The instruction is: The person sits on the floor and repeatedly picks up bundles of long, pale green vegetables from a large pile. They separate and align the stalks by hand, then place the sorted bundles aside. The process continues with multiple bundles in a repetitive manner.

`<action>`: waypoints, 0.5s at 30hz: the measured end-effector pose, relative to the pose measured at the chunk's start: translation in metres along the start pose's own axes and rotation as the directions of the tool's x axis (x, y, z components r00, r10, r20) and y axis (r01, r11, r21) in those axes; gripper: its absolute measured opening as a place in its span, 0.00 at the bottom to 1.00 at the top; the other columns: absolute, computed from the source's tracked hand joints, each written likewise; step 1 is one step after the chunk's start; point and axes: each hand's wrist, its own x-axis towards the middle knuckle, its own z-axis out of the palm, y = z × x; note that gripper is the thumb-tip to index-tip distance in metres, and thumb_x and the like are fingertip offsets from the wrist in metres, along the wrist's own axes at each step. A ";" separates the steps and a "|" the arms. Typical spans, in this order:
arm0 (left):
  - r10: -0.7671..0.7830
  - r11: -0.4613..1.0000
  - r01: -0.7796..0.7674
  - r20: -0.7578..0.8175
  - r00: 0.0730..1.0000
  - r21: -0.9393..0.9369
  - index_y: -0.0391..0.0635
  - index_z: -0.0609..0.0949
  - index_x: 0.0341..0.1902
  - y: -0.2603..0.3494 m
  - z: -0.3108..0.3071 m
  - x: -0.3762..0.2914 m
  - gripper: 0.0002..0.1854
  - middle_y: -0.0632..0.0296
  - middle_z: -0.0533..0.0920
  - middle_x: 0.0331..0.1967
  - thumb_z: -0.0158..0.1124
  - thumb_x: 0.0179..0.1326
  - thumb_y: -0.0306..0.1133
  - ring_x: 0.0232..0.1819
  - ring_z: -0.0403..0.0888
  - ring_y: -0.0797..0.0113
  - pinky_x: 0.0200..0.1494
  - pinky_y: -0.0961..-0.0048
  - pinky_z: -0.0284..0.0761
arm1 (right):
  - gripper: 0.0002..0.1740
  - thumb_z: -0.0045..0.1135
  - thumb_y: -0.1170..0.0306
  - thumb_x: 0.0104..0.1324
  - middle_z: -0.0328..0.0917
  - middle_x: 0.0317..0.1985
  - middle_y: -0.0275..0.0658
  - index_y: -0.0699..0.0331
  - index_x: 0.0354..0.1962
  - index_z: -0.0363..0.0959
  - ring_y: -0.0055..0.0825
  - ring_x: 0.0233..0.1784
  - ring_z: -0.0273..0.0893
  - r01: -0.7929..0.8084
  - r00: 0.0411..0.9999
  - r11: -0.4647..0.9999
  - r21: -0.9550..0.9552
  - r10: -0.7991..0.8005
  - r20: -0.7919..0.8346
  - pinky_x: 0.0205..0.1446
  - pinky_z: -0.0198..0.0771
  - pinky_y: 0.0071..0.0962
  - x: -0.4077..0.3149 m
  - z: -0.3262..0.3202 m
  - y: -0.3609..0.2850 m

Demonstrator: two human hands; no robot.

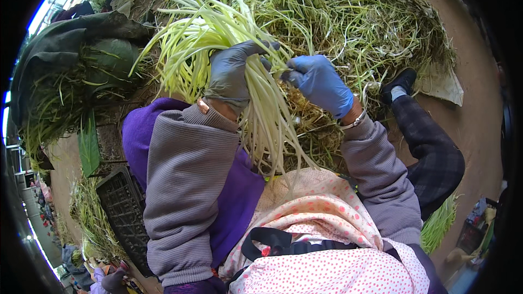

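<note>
My left hand [231, 75], in a grey glove, is closed around a bunch of long pale green and white leafy stalks [269, 110]. The leaves fan out above and left of it, and some stalks hang down over my lap. My right hand [316, 83], in a blue glove, is at the bunch's right side with its fingertips pinched at the stalk ends near the left thumb. What exactly lies between those fingertips is partly hidden.
A large heap of loose green stalks [359, 20] spreads ahead. Dark cloth [61, 45] and more greens lie at the left, above a black plastic crate [124, 212]. Another person's bent leg [429, 143] is at the right. Further greens [439, 222] lie behind that leg.
</note>
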 end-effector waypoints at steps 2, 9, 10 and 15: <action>0.067 0.997 -0.066 0.027 0.997 -0.035 0.34 0.74 0.34 -0.003 -0.003 0.005 0.12 0.54 0.75 0.31 0.53 0.49 0.30 0.23 0.72 0.72 0.26 0.79 0.72 | 0.08 0.50 0.70 0.51 0.66 0.11 0.42 0.67 0.19 0.70 0.27 0.12 0.66 0.166 0.985 0.980 -0.113 -0.170 -0.020 0.16 0.59 0.26 -0.002 0.004 0.003; 0.224 0.935 -0.258 -0.159 0.962 -0.245 0.31 0.71 0.34 0.040 -0.045 0.009 0.13 0.55 0.75 0.24 0.55 0.44 0.27 0.20 0.70 0.71 0.25 0.79 0.72 | 0.12 0.48 0.62 0.52 0.69 0.12 0.37 0.59 0.19 0.74 0.32 0.16 0.69 -0.057 0.985 0.447 -0.893 0.168 0.022 0.21 0.65 0.30 -0.014 -0.044 0.097; 0.242 0.935 -0.263 -0.112 0.964 -0.239 0.32 0.71 0.32 0.046 -0.051 0.006 0.13 0.56 0.75 0.23 0.55 0.44 0.28 0.20 0.71 0.72 0.26 0.78 0.72 | 0.13 0.48 0.61 0.52 0.71 0.18 0.41 0.62 0.24 0.73 0.35 0.22 0.71 -0.449 0.851 0.617 -0.647 0.516 -0.099 0.26 0.66 0.32 -0.026 -0.054 0.116; 0.280 0.949 -0.294 -0.124 0.952 -0.113 0.34 0.70 0.31 0.056 -0.061 -0.008 0.10 0.56 0.74 0.23 0.54 0.44 0.26 0.20 0.70 0.70 0.29 0.74 0.71 | 0.25 0.51 0.56 0.50 0.71 0.34 0.55 0.71 0.36 0.67 0.45 0.38 0.71 -0.767 0.602 0.450 -0.457 0.750 -0.273 0.46 0.63 0.35 -0.042 -0.089 0.150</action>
